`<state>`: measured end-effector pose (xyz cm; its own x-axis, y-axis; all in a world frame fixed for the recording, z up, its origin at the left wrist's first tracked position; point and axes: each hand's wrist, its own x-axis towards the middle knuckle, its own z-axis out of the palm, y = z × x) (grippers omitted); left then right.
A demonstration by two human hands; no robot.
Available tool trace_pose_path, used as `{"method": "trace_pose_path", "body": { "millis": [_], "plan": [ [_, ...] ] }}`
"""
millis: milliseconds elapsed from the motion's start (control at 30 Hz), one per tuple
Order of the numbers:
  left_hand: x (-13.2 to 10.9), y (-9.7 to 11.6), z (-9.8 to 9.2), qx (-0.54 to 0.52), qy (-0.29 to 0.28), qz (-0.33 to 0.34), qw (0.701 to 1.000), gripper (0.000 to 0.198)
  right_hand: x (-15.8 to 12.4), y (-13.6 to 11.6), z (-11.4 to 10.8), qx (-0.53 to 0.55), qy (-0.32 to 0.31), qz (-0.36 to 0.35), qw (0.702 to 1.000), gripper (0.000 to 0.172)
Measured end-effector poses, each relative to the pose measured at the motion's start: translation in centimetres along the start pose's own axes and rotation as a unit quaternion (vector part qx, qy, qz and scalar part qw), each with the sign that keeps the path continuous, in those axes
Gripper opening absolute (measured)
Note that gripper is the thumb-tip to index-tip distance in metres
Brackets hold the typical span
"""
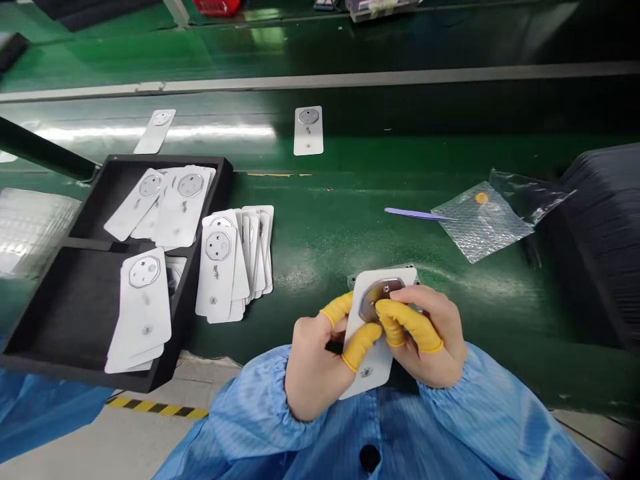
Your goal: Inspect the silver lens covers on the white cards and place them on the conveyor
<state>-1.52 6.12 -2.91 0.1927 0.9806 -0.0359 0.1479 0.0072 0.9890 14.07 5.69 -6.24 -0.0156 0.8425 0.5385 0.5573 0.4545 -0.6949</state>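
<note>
A white card (pixel 370 375) with a shiny octagonal metal plate is tilted up close to the body, above the table's near edge. My left hand (pixel 325 353), in yellow finger cots, is closed on the card's left side, thumb on its face. At the plate, my right hand (pixel 425 330) has its thumb and fingers pinched together; whatever is between the fingertips is too small to tell. Part of a clear plastic piece shows behind the card's top. Purple tweezers (pixel 417 214) lie beyond the hands, their tip on a bubble-wrap bag (pixel 483 223).
Fanned white cards (pixel 217 277) lie on the green table (pixel 330 200) at left, beside a black divided tray (pixel 55 307) holding more cards. Single cards (pixel 309 131) lie further back. Dark stacked trays (pixel 605 233) stand at right. A blue sleeve (pixel 45 407) shows lower left.
</note>
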Motion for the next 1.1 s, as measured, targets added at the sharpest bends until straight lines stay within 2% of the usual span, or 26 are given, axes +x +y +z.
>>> {"method": "trace_pose_path", "body": {
  "millis": [100, 167, 300, 500, 667, 833, 900, 1000, 1100],
  "plan": [
    [-0.2, 0.2, 0.4, 0.054, 0.005, 0.06, 0.997, 0.038, -0.8, 0.0, -0.4, 0.019, 0.001, 0.022, 1.0, 0.046],
    [-0.2, 0.4, 0.4, 0.067, 0.013, 0.08, 0.994, 0.038, -1.0, -0.1, -0.9, 0.015, -0.01, 0.012, 1.0, 0.052],
    [-0.1, 0.8, 0.4, 0.066, 0.008, 0.087, 0.994, 0.039, -0.5, -0.1, -1.9, -0.016, -0.06, -0.038, 0.997, 0.061],
    [0.0, 1.3, 0.4, 0.057, 0.005, 0.078, 0.995, 0.038, 0.0, 0.0, -2.6, -0.08, -0.122, -0.143, 0.979, 0.054],
    [0.0, 1.2, 0.5, 0.078, 0.01, 0.089, 0.993, 0.037, 0.0, -0.4, -2.2, -0.1, -0.092, -0.129, 0.982, 0.044],
    [0.0, 0.9, 0.7, 0.096, -0.007, 0.135, 0.986, 0.042, 0.3, -1.0, -1.8, -0.117, -0.055, -0.13, 0.983, 0.039],
    [0.0, 0.8, 0.7, 0.117, 0.005, 0.141, 0.983, 0.04, 0.3, -1.3, -1.5, -0.127, -0.056, -0.13, 0.982, 0.044],
    [0.0, 0.6, 0.8, 0.151, 0.027, 0.136, 0.979, 0.026, 0.0, -1.4, -0.8, -0.119, -0.072, -0.121, 0.983, 0.052],
    [0.1, 0.1, 1.0, 0.128, 0.008, 0.095, 0.987, 0.018, -0.3, -0.8, -0.2, -0.079, -0.105, -0.092, 0.987, 0.054]
  ]
}}
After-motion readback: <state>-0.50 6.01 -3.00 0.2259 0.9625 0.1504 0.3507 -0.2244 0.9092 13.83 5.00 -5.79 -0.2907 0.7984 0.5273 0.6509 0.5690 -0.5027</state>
